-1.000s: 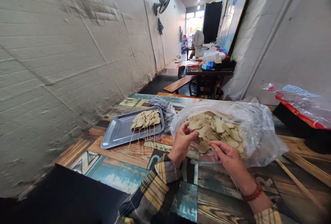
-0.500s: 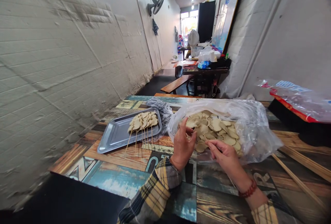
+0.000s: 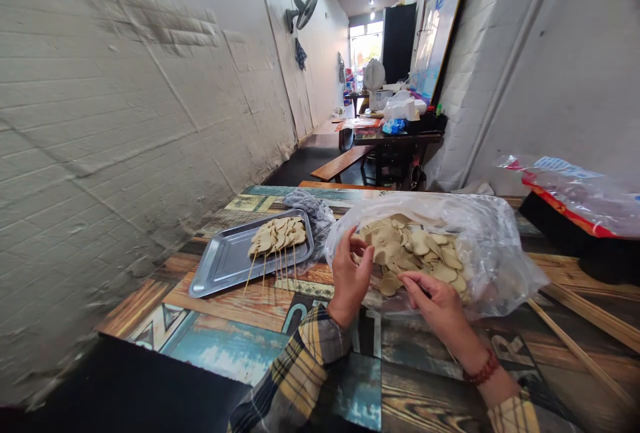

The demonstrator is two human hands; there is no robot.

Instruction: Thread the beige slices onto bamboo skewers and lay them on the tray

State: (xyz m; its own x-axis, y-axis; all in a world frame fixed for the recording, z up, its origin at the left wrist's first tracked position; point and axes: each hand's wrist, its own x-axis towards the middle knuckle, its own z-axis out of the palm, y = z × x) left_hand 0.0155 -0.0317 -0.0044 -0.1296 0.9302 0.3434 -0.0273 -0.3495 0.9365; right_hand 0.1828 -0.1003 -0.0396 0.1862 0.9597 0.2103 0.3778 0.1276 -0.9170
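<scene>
A clear plastic bag (image 3: 495, 259) lies open on the painted wooden table (image 3: 235, 346), full of flat beige round slices (image 3: 425, 253). My left hand (image 3: 350, 279) is at the bag's mouth, fingers curled and pinched on one slice. My right hand (image 3: 435, 299) sits beside it, fingers pinched on a thin bamboo skewer (image 3: 396, 266) whose tip points into the slices. To the left a metal tray (image 3: 225, 259) holds several finished skewers of slices (image 3: 277, 236), sticks pointing toward me.
Loose bamboo skewers (image 3: 585, 353) lie along the table's right side. A red-edged plastic package (image 3: 575, 199) rests on a dark box at far right. A white brick wall runs along the left. A bench and a cluttered table (image 3: 400, 136) stand farther back.
My left hand has drawn back a little from the pile toward the bag's mouth with a slice. My right hand stays in place with the skewer. The view has shifted slightly.
</scene>
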